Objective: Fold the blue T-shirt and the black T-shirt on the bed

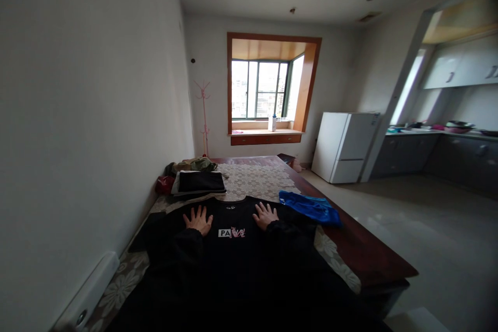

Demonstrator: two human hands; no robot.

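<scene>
A black sweatshirt [233, 254] with a small white and pink logo lies spread flat on the table [361, 249]. My left hand [198, 219] rests palm down on its upper left part, fingers spread. On the upper right part my right hand [265, 215] lies flat the same way. Neither hand holds anything. Dark sleeves cover both my forearms.
A blue garment [311, 207] lies just right of the sweatshirt. Folded dark clothes [200, 182] and a heap of others [192, 166] sit at the far left by the wall. A lace cloth [252, 179] covers the table. Beyond stand a white fridge [344, 146], a window and kitchen counters.
</scene>
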